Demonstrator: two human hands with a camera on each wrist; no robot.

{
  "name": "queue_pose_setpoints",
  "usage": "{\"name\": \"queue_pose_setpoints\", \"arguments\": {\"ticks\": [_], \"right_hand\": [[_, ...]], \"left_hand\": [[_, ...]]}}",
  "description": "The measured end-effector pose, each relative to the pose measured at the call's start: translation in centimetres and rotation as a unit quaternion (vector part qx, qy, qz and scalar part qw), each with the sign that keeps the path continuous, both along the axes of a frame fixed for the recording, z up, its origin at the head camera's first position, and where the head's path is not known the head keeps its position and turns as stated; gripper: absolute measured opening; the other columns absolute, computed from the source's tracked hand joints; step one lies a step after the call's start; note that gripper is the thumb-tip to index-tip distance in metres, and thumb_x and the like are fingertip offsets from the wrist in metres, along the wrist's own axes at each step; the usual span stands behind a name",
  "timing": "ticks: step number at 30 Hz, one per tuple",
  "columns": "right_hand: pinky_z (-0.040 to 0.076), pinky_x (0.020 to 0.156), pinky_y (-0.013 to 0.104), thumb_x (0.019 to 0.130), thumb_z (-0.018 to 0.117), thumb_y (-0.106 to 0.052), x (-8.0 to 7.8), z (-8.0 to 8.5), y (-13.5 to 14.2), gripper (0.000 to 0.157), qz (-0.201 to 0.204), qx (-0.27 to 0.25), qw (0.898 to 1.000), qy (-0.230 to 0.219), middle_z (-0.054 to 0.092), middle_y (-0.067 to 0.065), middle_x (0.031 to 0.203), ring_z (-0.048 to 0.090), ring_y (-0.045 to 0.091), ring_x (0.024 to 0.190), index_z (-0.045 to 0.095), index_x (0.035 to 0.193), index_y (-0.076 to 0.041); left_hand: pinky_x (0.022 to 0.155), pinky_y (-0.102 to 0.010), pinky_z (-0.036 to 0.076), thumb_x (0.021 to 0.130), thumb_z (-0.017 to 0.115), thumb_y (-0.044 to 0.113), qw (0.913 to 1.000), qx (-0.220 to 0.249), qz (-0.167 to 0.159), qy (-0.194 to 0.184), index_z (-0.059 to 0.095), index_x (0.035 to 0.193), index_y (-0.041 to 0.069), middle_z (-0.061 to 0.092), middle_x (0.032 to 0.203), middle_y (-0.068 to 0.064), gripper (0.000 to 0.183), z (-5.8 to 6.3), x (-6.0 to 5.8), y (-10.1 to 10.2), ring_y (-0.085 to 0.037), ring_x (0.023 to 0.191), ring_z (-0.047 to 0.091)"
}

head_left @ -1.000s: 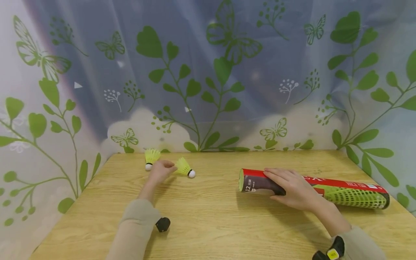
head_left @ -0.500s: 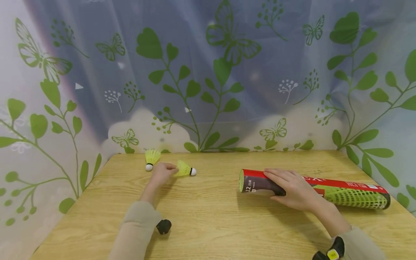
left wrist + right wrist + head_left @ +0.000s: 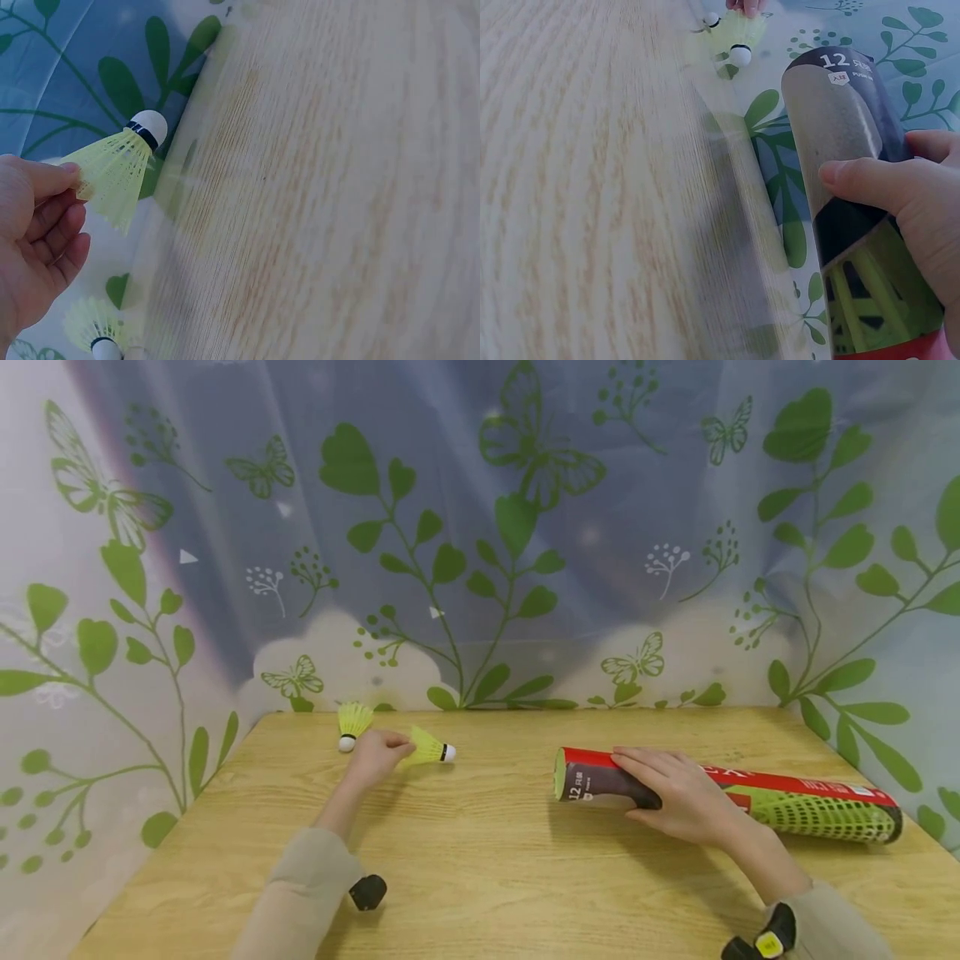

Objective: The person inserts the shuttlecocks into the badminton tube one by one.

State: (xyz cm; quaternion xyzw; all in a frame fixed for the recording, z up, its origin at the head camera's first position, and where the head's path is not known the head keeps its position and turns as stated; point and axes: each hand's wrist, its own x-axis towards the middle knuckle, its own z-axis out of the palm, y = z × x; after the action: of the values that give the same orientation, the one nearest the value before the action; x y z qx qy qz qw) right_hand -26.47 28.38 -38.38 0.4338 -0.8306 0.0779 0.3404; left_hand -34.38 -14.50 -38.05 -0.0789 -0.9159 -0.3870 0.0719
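My left hand (image 3: 377, 755) pinches a yellow shuttlecock (image 3: 112, 169) by the edge of its skirt, between thumb and forefinger. Its white cork end points right in the head view. Just behind and left of that hand, a second yellow shuttlecock (image 3: 354, 722) stands on the table, cork toward me. On the right, my right hand (image 3: 686, 797) grips a red, black and green shuttlecock tube (image 3: 821, 806) from above, thumb on the near side. The tube lies slanted, its open end (image 3: 559, 774) facing left. The right wrist view shows the thumb and "12" printed near the tube's mouth.
A wooden table (image 3: 480, 860) spans the front. Behind it and at both sides hangs a curtain (image 3: 465, 527) printed with green leaves and butterflies. Each wrist carries a black camera mount (image 3: 367, 892).
My left fingers have taken hold of the shuttlecock's skirt, and its cork has swung up and slightly right. My right hand and the tube have stayed in place.
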Motion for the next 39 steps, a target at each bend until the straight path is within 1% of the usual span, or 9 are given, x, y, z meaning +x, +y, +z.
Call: {"name": "queue_pose_setpoints", "arguments": {"ticks": [7,14,17,20,22,30,33,37,39], "right_hand": [[0.047,0.079,0.05,0.086,0.043,-0.06,-0.1,0.0,0.1,0.072,-0.003,0.003,1.0,-0.005,0.058,0.012,0.125,0.056,0.028,0.108,0.054,0.13,-0.005],[0.048,0.079,0.05,0.086,0.041,-0.061,-0.1,0.0,0.0,0.073,-0.005,0.004,1.0,-0.006,0.058,0.013,0.124,0.057,0.029,0.107,0.054,0.13,-0.004],[0.047,0.079,0.05,0.086,0.04,-0.062,0.0,-0.1,-0.1,0.073,-0.005,0.001,1.0,-0.004,0.058,0.013,0.123,0.057,0.029,0.107,0.054,0.129,-0.004],[0.047,0.079,0.05,0.087,0.036,-0.062,0.0,-0.2,-0.1,0.074,-0.006,0.0,1.0,-0.002,0.059,0.014,0.123,0.057,0.029,0.107,0.055,0.128,-0.003],[0.047,0.079,0.05,0.087,0.037,-0.062,0.0,-0.1,-0.2,0.074,-0.004,0.0,1.0,-0.002,0.058,0.014,0.123,0.056,0.029,0.108,0.055,0.128,-0.004],[0.046,0.081,0.05,0.087,0.038,-0.062,0.0,0.0,-0.1,0.073,-0.002,0.0,1.0,-0.006,0.058,0.013,0.124,0.056,0.029,0.109,0.054,0.129,-0.004],[0.046,0.081,0.05,0.086,0.043,-0.061,0.0,-0.1,-0.1,0.072,-0.001,0.001,1.0,-0.008,0.058,0.013,0.124,0.056,0.029,0.109,0.054,0.129,-0.004],[0.047,0.081,0.05,0.081,0.063,-0.054,-0.1,-0.2,0.0,0.07,-0.001,0.005,1.0,-0.012,0.058,0.013,0.124,0.056,0.028,0.109,0.054,0.13,-0.005],[0.047,0.081,0.05,0.078,0.069,-0.05,-0.1,-0.2,0.0,0.071,-0.002,0.007,1.0,-0.012,0.058,0.013,0.124,0.056,0.028,0.109,0.054,0.13,-0.005]], "left_hand": [[0.09,-0.045,0.048,0.091,0.061,0.017,0.9999,0.003,-0.006,0.012,0.068,0.109,-0.003,0.063,0.116,-0.02,0.027,0.6,0.9,0.4,-0.035,0.111,0.056],[0.081,-0.041,0.052,0.088,0.065,0.017,0.9979,-0.018,0.006,0.062,0.072,0.101,0.001,0.068,0.107,-0.016,0.022,1.6,2.5,1.8,-0.031,0.1,0.063],[0.079,-0.04,0.052,0.087,0.066,0.017,0.9975,-0.019,-0.003,0.067,0.073,0.1,0.002,0.068,0.106,-0.015,0.021,1.8,3.0,2.5,-0.03,0.098,0.064],[0.079,-0.039,0.052,0.087,0.066,0.017,0.9979,-0.001,-0.016,0.063,0.073,0.099,0.002,0.069,0.105,-0.015,0.02,1.8,3.4,3.1,-0.029,0.097,0.064],[0.078,-0.039,0.053,0.087,0.067,0.016,0.9974,0.005,-0.024,0.067,0.073,0.098,0.002,0.069,0.103,-0.014,0.019,1.8,3.7,3.6,-0.028,0.096,0.064],[0.071,-0.034,0.053,0.084,0.069,0.011,0.9919,0.019,-0.055,0.113,0.075,0.091,0.003,0.071,0.094,-0.012,0.013,1.8,5.0,5.2,-0.023,0.084,0.066],[0.069,-0.032,0.053,0.084,0.069,0.011,0.99,0.028,-0.063,0.123,0.075,0.09,0.002,0.071,0.092,-0.011,0.012,1.8,5.5,5.8,-0.021,0.08,0.065],[0.067,-0.03,0.053,0.085,0.068,0.01,0.9885,0.037,-0.074,0.127,0.075,0.09,0.002,0.071,0.091,-0.009,0.012,1.9,6.1,6.6,-0.02,0.079,0.065],[0.066,-0.029,0.053,0.084,0.068,0.009,0.9874,0.04,-0.081,0.13,0.074,0.09,0.002,0.071,0.09,-0.009,0.011,1.9,6.4,6.9,-0.019,0.078,0.064]]}}
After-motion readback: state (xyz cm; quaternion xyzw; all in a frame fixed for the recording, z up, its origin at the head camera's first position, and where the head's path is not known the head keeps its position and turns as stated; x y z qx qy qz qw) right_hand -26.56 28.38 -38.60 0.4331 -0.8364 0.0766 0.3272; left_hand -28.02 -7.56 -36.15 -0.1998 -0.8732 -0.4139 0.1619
